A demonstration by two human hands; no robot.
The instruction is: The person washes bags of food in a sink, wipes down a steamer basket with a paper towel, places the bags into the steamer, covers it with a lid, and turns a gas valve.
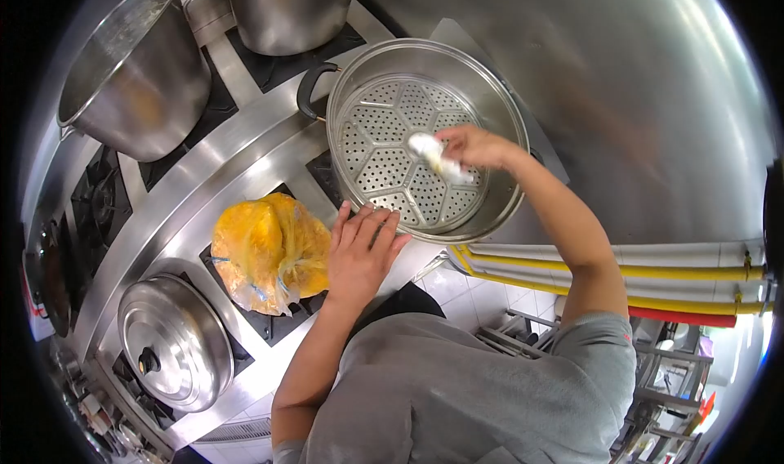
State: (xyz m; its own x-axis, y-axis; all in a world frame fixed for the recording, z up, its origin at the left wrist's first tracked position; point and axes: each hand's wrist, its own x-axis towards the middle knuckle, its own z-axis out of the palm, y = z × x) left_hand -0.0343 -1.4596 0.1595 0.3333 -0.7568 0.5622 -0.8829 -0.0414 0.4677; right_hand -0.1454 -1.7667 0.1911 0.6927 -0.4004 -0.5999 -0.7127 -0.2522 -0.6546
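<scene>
A wide steel steamer pot [510, 114] with a perforated tray [384, 166] inside stands on the stove. Over the tray, my right hand [474, 147] is closed on a crumpled white cloth [439, 158], which is blurred. My left hand [363, 247] lies with fingers spread on the pot's near rim. Just left of that hand sits a clear plastic bag of yellow-orange food [269, 247], resting on the stove.
Two tall steel pots [147, 88] [294, 11] stand on the back burners. At the lower left lies a domed steel lid [175, 341]. Yellow pipes [604, 269] run below the steel surface on the right, above a metal rack [670, 366].
</scene>
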